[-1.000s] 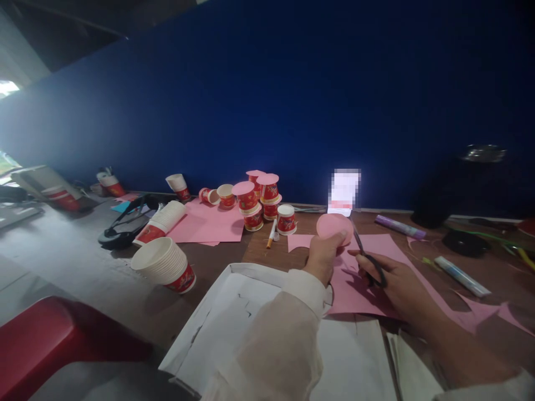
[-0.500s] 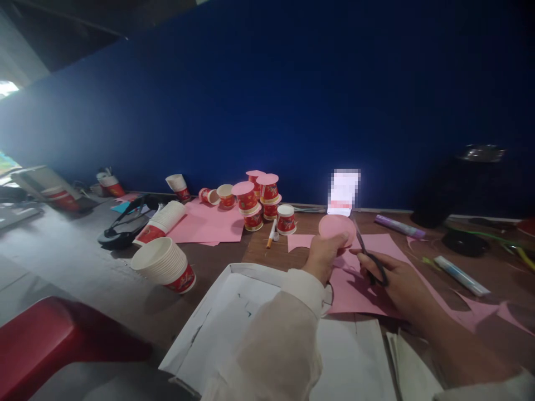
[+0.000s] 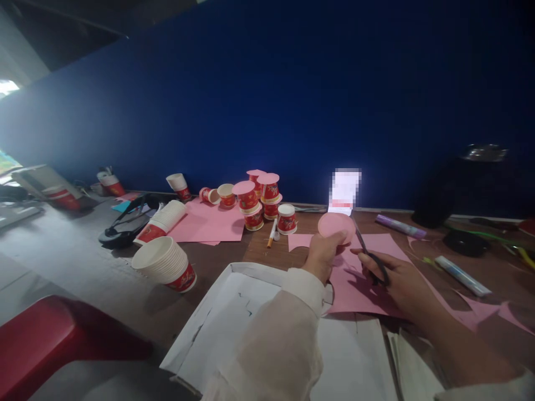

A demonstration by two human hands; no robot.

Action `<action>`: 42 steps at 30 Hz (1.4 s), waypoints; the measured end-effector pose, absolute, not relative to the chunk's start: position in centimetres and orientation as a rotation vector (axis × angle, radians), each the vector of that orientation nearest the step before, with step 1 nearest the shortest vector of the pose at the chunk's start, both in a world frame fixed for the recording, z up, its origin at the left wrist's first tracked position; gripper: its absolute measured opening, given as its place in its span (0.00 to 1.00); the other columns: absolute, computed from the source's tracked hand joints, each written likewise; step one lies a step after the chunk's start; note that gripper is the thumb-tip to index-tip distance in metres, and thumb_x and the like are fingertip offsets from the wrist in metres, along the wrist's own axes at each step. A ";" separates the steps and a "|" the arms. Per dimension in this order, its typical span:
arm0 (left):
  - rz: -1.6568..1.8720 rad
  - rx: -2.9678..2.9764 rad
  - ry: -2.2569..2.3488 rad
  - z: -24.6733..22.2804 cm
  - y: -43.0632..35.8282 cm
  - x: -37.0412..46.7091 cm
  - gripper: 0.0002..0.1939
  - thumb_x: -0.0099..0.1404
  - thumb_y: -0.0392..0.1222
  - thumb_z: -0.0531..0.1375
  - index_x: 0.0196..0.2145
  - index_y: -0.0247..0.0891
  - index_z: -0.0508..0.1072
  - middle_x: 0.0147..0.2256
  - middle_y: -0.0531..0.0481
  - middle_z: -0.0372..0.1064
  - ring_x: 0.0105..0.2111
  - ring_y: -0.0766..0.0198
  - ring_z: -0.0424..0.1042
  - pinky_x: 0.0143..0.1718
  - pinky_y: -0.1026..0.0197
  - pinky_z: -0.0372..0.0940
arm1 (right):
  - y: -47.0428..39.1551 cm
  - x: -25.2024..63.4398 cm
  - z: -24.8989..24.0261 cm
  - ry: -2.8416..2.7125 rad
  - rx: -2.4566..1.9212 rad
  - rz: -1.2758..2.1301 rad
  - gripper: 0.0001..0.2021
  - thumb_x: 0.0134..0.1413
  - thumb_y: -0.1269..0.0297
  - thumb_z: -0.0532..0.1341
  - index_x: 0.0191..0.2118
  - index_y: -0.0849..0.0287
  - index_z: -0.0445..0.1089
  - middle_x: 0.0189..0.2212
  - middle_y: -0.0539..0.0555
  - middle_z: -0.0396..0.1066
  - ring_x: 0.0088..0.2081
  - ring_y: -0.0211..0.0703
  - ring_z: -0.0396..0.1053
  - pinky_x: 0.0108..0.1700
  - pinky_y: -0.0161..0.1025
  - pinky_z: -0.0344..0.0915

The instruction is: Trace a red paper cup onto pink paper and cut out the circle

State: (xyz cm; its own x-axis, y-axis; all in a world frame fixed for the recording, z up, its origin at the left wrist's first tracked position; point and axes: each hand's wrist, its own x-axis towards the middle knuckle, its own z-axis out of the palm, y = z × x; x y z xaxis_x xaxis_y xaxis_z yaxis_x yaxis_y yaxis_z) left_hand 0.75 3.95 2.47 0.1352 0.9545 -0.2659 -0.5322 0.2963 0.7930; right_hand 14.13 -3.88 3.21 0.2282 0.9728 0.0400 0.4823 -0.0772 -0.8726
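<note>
My left hand (image 3: 325, 255) is closed on a round pink paper disc (image 3: 334, 225), thumb on its face. In my right hand (image 3: 387, 273) is a pair of dark-handled scissors (image 3: 376, 266). Their blades point up and away along the disc's right edge; I cannot tell whether they touch it. Below both hands lies a larger pink paper sheet (image 3: 359, 298) with curved cut-outs. Beyond to the left stand stacked red paper cups (image 3: 253, 219) topped with pink discs, beside a single upside-down cup (image 3: 287, 220).
A lit phone (image 3: 343, 192) leans at the back. Nested paper cups (image 3: 167, 264) tilt at left near a white box lid (image 3: 200, 323). A marker (image 3: 271, 234), a purple tube (image 3: 400, 226) and a clear glue tube (image 3: 462, 275) lie around. A red stool (image 3: 50, 334) is at lower left.
Almost nothing differs. The disc and both hands hold nearly the same place, with only a slight shift of the whole view.
</note>
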 end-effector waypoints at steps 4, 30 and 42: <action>1.173 0.631 0.853 2.0 4.3 0.7 0.09 0.54 0.35 0.71 0.34 0.33 0.79 0.30 0.46 0.77 0.27 0.64 0.76 0.34 0.62 0.66 | -4.0 14.0 3.5 -1.368 -1.692 0.775 0.28 0.51 0.39 0.64 0.43 0.59 0.84 0.27 0.54 0.76 0.29 0.47 0.70 0.34 0.45 0.69; 1.219 0.585 0.887 2.8 4.1 0.6 0.11 0.52 0.36 0.72 0.34 0.33 0.79 0.28 0.48 0.76 0.26 0.66 0.73 0.33 0.63 0.65 | -4.0 13.4 4.2 -1.325 -1.716 0.760 0.28 0.43 0.38 0.65 0.39 0.58 0.85 0.26 0.55 0.77 0.28 0.48 0.70 0.34 0.48 0.70; 1.220 0.602 0.915 2.9 3.8 0.7 0.08 0.54 0.35 0.71 0.33 0.33 0.80 0.28 0.47 0.76 0.27 0.65 0.74 0.34 0.62 0.67 | -4.1 13.5 3.1 -1.298 -1.709 0.784 0.31 0.47 0.37 0.66 0.47 0.58 0.84 0.31 0.56 0.78 0.30 0.49 0.72 0.36 0.48 0.72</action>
State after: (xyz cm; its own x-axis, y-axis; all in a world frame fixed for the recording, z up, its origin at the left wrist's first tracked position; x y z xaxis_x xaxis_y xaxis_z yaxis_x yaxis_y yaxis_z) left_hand 0.69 3.83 2.93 0.0754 0.9614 -0.2646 -0.5238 0.2640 0.8099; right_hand 13.51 -4.11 3.08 0.2706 0.9627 0.0046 0.4439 -0.1206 -0.8879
